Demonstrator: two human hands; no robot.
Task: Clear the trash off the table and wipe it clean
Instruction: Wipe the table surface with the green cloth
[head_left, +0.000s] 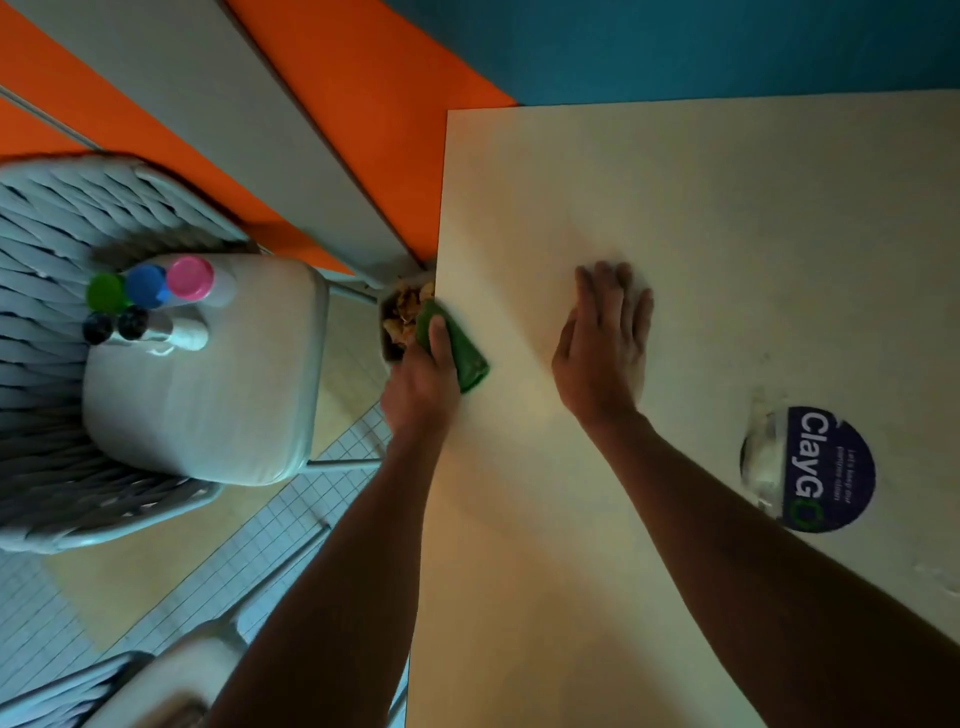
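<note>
The left hand (423, 376) grasps a green rectangular sponge (457, 348) at the left edge of the pale cream square table (675, 208), the thumb lying on top of it. Just beside that edge, lower than the tabletop, is a white container with food scraps (397, 319). The right hand (605, 343) rests flat on the table with fingers straight and released. A round dark blue sticker (826, 470) is near the right edge. On the white cushioned chair (208, 395) at the left stand several bottles with coloured caps (150, 296).
</note>
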